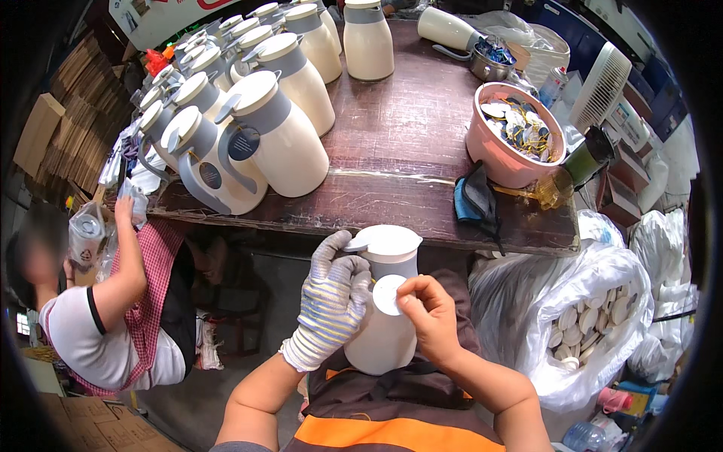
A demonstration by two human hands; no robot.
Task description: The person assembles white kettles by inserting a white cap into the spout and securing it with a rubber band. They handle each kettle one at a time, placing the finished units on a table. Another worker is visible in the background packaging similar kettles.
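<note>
Head view: before the scuffed, dark worktop, a smooth, tapering cream jug is resting upright; the left hand, in striped knit, is curling against it, hold unclear; the bare right hand's closed grip is pinching a flat, round white tag.

The left hand hides the jug's handle (or most of it).

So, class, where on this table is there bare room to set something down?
The widest bare patch of the table lies between the cream jugs on the left and the pink bucket on the right. A bare strip continues along the near edge, from the jugs to the blue-black pouch. Crowded: the left end, packed with jugs.
</note>
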